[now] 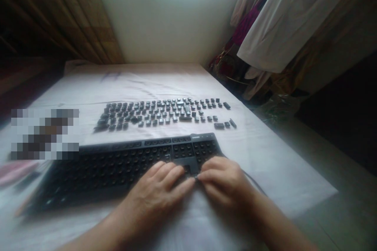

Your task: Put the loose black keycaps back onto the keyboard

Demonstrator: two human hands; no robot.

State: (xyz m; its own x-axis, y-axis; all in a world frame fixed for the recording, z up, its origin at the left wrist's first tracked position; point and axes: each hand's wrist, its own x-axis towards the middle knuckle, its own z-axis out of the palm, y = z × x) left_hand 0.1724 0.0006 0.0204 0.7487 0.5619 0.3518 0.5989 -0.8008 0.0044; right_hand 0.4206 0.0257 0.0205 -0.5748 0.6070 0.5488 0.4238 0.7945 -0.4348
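A black keyboard (118, 164) lies across the table, its key positions bare of caps. My left hand (161, 186) rests over its lower right part, fingers bent and thumb stretched toward the right hand. Close beside it, my right hand (224, 178) has its fingers pinched together at the keyboard's front edge, near the arrow-key area. Something small and pale shows between the two hands, too blurred to make out. Behind the keyboard, many loose black keycaps (159, 110) are laid out in rows, with a few larger ones at the right.
The keyboard rests on a white-covered table (282, 164). A pink item (17, 171) and a blurred-out patch (44, 134) are at the left. A cable runs off behind my right hand. Clothes (273, 19) hang at the right, a curtain (79, 11) at the left.
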